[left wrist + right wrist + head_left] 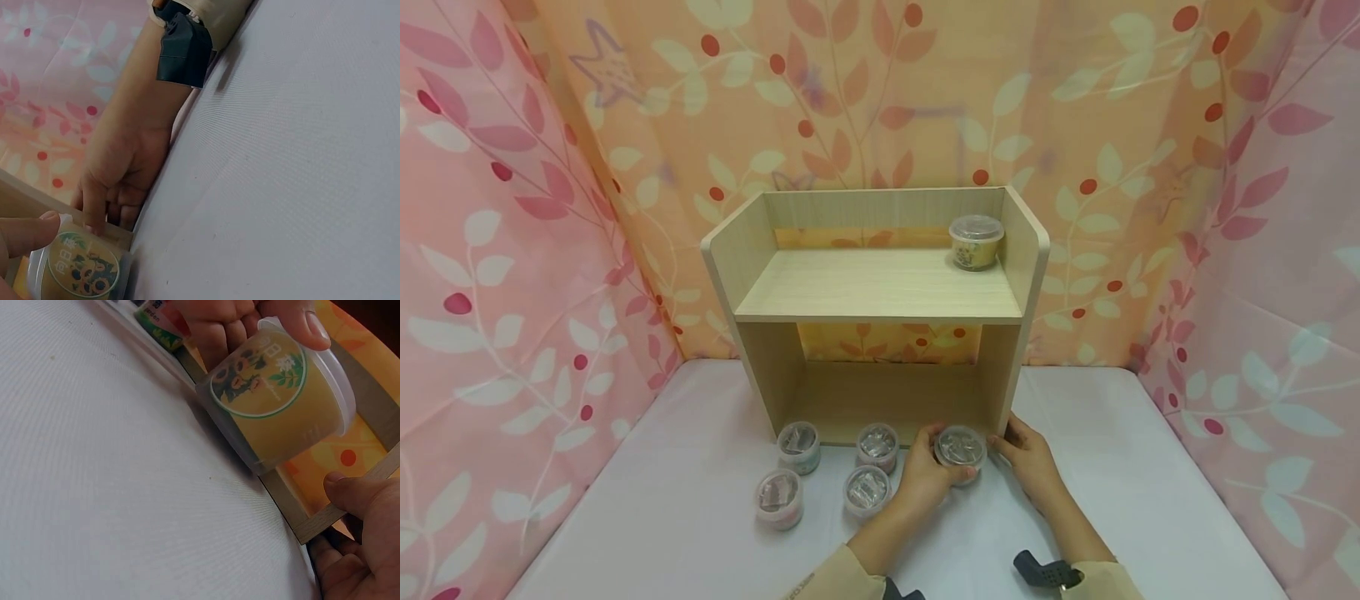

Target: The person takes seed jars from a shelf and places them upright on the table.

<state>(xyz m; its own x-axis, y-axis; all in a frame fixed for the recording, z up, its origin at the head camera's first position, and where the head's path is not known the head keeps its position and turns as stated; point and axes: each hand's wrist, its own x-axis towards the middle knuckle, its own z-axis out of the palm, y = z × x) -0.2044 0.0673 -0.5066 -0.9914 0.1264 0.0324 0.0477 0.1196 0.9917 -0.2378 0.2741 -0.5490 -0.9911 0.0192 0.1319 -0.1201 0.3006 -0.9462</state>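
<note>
My left hand (925, 473) holds a lidded clear plastic tub (961, 448) at the shelf's front right, with the thumb over the lid's near side. Yellow filling and a round flower label show on this tub (269, 387) in the right wrist view, where it leans close over the white table. My right hand (1032, 463) grips the lower front corner of the wooden shelf's side panel (322, 520), thumb on one face and fingers curled behind. The two-tier pale wooden shelf (880, 319) stands upright. A similar yellow tub (976, 243) sits on its upper right.
Left of my hands, several lidded tubs stand on the white table (647, 533): a back left tub (799, 447), a front left tub (778, 498), a middle tub (877, 446) and a nearer tub (867, 490). Patterned cloth (880, 100) hangs behind and on both sides.
</note>
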